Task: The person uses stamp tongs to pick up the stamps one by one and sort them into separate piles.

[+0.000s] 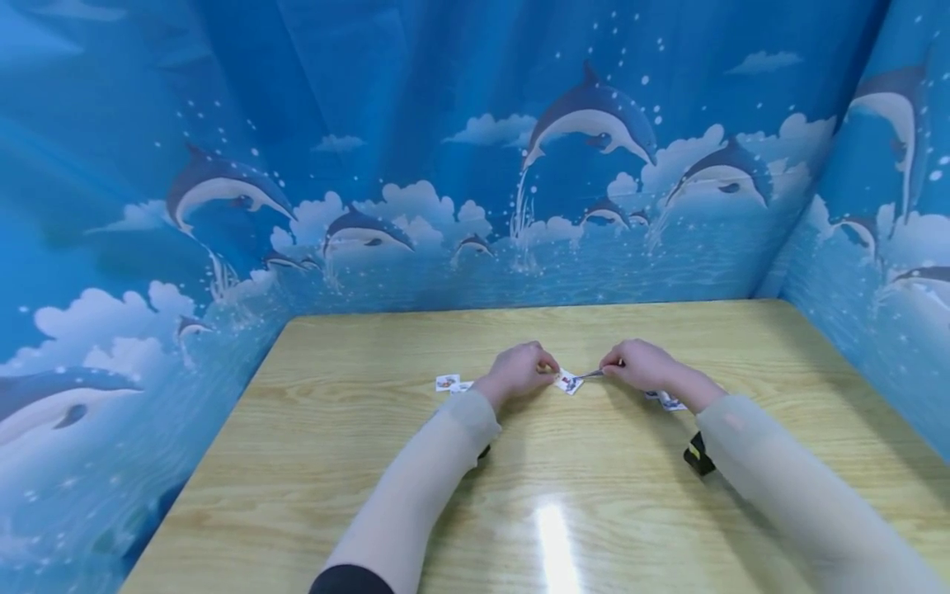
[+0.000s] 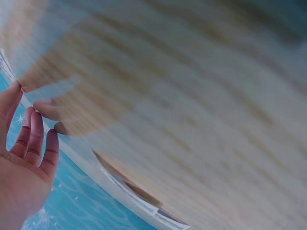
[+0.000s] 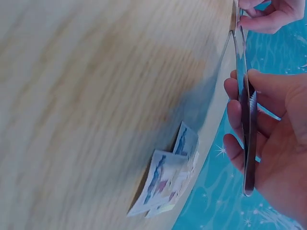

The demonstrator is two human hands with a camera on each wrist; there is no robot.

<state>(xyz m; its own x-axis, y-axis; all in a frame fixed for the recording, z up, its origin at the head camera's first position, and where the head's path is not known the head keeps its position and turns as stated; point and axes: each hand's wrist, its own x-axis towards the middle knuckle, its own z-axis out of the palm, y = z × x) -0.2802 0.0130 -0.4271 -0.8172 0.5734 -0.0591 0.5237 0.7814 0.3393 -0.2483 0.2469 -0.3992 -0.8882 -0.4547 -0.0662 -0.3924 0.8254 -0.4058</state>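
Observation:
A small white picture card (image 1: 570,382) lies between the two hands near the middle of the table. At its left edge, the left hand (image 1: 519,370) pinches it with thumb and forefinger; the other fingers of the left hand (image 2: 24,177) are loosely bent. Metal tweezers (image 3: 248,129) are gripped by the right hand (image 1: 641,365), thumb on one side and fingers on the other. The tweezers' tips reach the card's right side in the head view. The exact contact of the tips is too small to tell.
Several similar picture cards (image 1: 671,403) lie beneath the right wrist, overlapping and slightly raised in the right wrist view. More cards (image 1: 448,383) lie left of the left hand, partly covered by it. A blue dolphin curtain (image 1: 416,165) borders the wooden table (image 1: 356,445).

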